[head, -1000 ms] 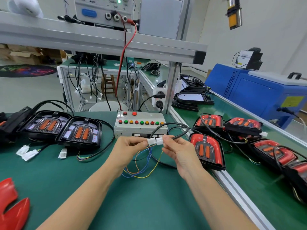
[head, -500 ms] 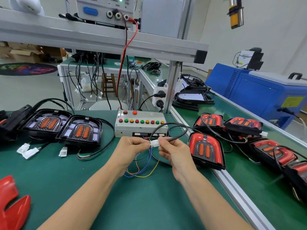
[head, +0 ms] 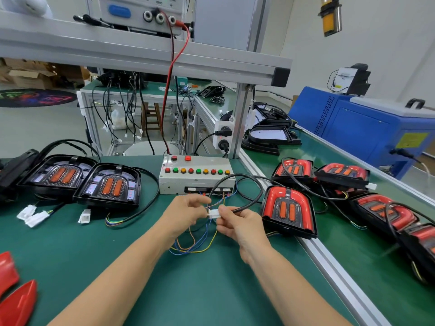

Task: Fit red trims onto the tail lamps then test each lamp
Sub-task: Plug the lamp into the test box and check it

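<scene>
Your left hand and right hand meet over the green worktop, just in front of the test box, with the white connector pinched between them. The left grip is curled in from 9 o'clock, thumb and fingertips closed on the connector's wire side, where thin coloured wires loop down toward you and lie on the mat. The right grip closes on the connector from 3 o'clock, also pinching the black cable that arcs up past the box and back down. That cable runs toward the tail lamp with its red trim fitted, which lies flat at 3 o'clock of your right hand, near it but not touching, right at the worktop's right edge beside the aluminium rail. Beyond the rail, more red-trimmed lamps sit crowded on the conveyor belt, tangled with black cables. At 10 o'clock of your left hand, two untrimmed lamps lie side by side, their loose white plugs resting on the mat in front of them. Loose red trims lie at the lower left corner, at 8 o'clock. The open mat lies under and between your forearms, toward 6 o'clock; the box blocks 12 o'clock, and the overhead shelf beam crosses above it.
</scene>
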